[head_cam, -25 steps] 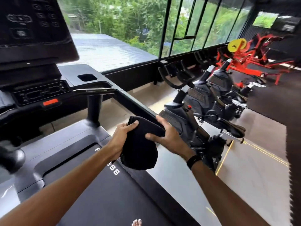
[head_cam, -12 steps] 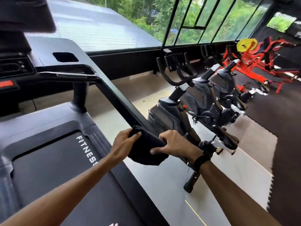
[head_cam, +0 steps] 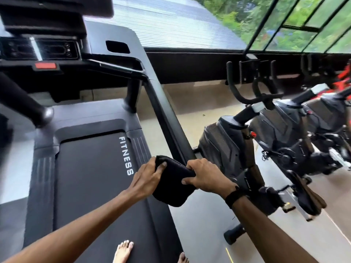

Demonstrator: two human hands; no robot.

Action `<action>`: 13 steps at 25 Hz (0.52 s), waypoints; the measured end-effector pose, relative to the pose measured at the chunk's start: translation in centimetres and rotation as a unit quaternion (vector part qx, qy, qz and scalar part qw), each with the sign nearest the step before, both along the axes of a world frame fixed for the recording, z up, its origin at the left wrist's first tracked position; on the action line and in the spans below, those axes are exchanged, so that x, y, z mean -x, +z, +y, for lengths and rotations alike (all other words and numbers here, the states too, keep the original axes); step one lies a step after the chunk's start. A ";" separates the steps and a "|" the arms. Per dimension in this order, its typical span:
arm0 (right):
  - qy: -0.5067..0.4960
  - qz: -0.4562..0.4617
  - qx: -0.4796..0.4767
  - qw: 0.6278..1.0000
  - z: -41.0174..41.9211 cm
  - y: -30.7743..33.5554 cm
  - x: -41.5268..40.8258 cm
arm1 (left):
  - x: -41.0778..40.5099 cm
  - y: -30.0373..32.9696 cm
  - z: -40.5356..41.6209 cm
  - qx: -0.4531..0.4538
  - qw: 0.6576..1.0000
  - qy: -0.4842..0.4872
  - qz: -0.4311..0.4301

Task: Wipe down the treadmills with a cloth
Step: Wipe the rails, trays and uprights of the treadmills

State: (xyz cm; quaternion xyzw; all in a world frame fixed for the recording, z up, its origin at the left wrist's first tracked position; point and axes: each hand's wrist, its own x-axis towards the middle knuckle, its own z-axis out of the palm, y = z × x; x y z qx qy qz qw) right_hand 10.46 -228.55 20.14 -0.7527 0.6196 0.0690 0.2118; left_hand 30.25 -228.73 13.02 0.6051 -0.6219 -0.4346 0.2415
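1. My left hand (head_cam: 146, 180) pinches the black cloth (head_cam: 171, 182) at its 9 o'clock edge, thumb on top.
2. My right hand (head_cam: 206, 176) clamps its 3 o'clock side, fingers (head_cam: 187, 180) curled over.
3. Cloth drapes the treadmill's handrail (head_cam: 167, 118), running toward 12 o'clock.

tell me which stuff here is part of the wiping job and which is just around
Job: black cloth, held by left hand and right hand over the treadmill handrail; treadmill belt.
Around: exercise bikes, red machine, windows.
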 end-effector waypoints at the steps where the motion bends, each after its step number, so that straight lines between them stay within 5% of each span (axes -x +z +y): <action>1: 0.013 -0.007 0.002 1.000 -0.1 -0.4 1.0 | 0.7 -0.3 0.6 0.007 1.000 0.021 0.011; 6: 0.052 -0.101 -0.043 0.993 -1.4 -0.1 6.6 | 5.4 0.4 3.0 0.096 0.990 0.107 -0.013; 9: 0.023 -0.244 -0.104 0.964 -3.4 1.8 10.0 | 7.4 2.9 3.1 0.131 0.980 0.131 0.068; 13: -0.090 -0.328 0.121 0.933 -6.4 1.3 9.3 | 9.1 5.1 -1.3 0.111 0.956 0.253 0.102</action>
